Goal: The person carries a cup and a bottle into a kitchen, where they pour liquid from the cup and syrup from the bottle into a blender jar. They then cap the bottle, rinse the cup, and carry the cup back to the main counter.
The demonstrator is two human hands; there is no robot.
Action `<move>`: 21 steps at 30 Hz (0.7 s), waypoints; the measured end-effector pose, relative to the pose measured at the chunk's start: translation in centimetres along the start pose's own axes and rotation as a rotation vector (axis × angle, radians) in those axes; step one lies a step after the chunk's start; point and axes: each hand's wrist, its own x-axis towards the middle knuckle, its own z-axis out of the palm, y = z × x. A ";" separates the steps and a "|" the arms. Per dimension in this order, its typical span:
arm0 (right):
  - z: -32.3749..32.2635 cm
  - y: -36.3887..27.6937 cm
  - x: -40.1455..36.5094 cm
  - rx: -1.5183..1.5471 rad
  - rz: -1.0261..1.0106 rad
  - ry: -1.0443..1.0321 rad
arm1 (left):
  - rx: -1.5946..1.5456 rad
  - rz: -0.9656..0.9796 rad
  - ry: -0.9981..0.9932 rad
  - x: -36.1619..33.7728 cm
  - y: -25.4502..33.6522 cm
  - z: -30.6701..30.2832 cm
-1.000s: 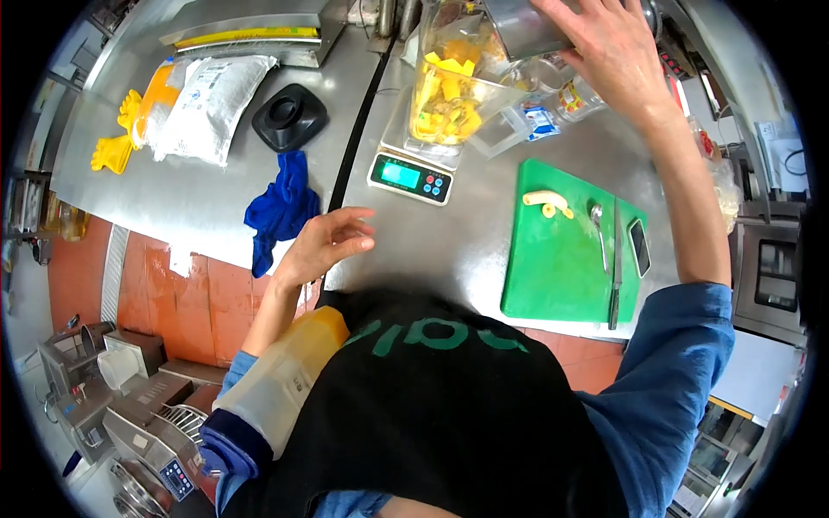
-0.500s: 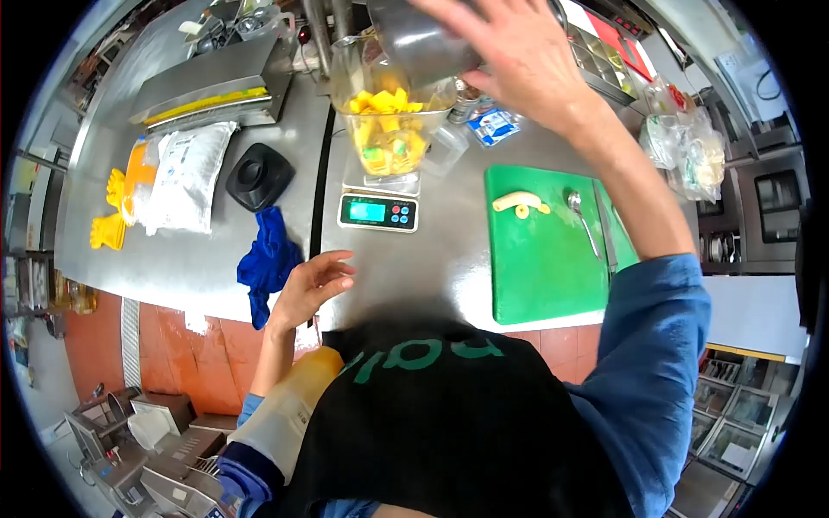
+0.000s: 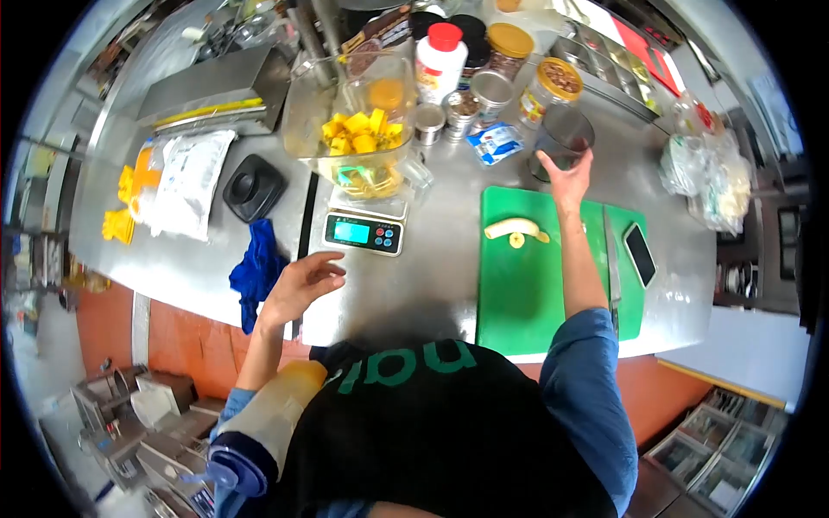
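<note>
While the left hand (image 3: 302,281) hovers loosely spread over the counter (image 3: 432,268) near its front edge, the right hand (image 3: 568,177) clasps the dark cup (image 3: 561,134), upright just past the green board (image 3: 518,293).

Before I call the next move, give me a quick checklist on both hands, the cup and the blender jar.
1. Right hand grip on the dark cup: ok, the fingers are on its near rim and the cup is upright.
2. Cup contents: cannot tell, the inside is too dark.
3. Blender jar on the scale: ok, it is upright and holds yellow fruit chunks.
4. Jar closed: not ok, the black lid lies off to the left of the scale.
5. Left hand free: ok, it is open and empty beside the blue cloth.
6. Scale reading: cannot tell, the display is lit but the digits are too small.
</note>
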 end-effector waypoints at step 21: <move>1.6 -35.4 -25.2 1.022 -0.489 -1.843 | 0.015 -0.146 -0.788 8.1 -4.6 2.2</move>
